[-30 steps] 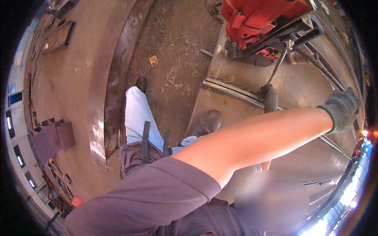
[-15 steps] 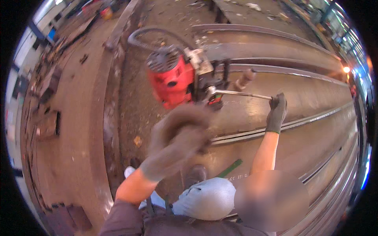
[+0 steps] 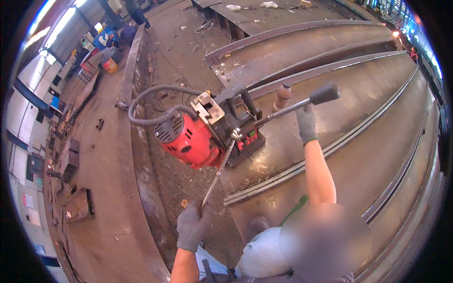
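A red magnetic drill (image 3: 188, 141) with a black base stands on the edge of a long steel beam (image 3: 358, 155). A grey corrugated hose (image 3: 141, 101) loops from its back. Three feed levers stick out of its side. My left hand (image 3: 191, 226), in a grey glove, grips the end of the lower lever (image 3: 218, 174). My right hand (image 3: 306, 123), also gloved, is closed on the rod of the upper lever just below its black knob (image 3: 325, 93). A third lever with a brownish knob (image 3: 283, 95) points away, untouched.
More long steel beams (image 3: 302, 45) lie side by side to the right and far back. The rusty, littered floor (image 3: 108, 188) runs along the left, with metal blocks (image 3: 71, 158) on it. People stand far off at the upper left (image 3: 127, 33). A bright welding glare (image 3: 395, 34) shows at upper right.
My left hand has dropped from in front of the camera and closed on the lower lever. My right hand keeps hold of the upper lever. The view has pulled back and steadied.
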The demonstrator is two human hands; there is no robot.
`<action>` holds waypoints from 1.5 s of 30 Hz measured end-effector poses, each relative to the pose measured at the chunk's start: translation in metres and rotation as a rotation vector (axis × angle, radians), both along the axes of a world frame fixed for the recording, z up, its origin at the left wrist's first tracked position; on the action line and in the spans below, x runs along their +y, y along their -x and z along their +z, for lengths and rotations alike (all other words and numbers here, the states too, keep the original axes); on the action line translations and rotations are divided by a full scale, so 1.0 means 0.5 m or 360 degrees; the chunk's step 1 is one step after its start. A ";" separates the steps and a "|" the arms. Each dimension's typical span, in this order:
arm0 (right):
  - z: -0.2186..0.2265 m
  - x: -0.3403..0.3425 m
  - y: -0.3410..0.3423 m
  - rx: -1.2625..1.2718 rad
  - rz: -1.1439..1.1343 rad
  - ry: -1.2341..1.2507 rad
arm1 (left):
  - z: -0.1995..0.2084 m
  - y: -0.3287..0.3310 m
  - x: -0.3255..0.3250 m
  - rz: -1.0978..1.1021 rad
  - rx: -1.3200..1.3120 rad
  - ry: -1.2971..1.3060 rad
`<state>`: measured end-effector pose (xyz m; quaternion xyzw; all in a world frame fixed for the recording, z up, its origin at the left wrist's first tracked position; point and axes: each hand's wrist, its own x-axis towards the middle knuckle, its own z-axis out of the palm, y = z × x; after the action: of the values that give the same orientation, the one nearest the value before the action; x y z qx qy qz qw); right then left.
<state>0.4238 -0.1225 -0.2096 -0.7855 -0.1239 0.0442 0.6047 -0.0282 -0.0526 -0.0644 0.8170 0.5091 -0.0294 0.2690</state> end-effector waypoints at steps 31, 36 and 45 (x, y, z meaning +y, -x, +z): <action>-0.207 0.167 -0.120 -0.0524 -0.0042 0.0679 | -0.033 -0.004 0.041 0.0215 -0.0060 0.0301; -0.292 0.034 -0.141 -0.0273 -0.0022 -0.0445 | -0.046 -0.015 0.046 0.0219 -0.0181 0.0480; -0.024 -0.164 0.166 0.0061 -0.0123 -0.0993 | -0.022 -0.007 0.076 0.0357 -0.0467 0.1210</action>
<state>0.3409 -0.2043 -0.2217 -0.5651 -0.0900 -0.0042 0.8201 -0.0245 -0.0144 -0.0757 0.5946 0.5041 -0.0688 0.6226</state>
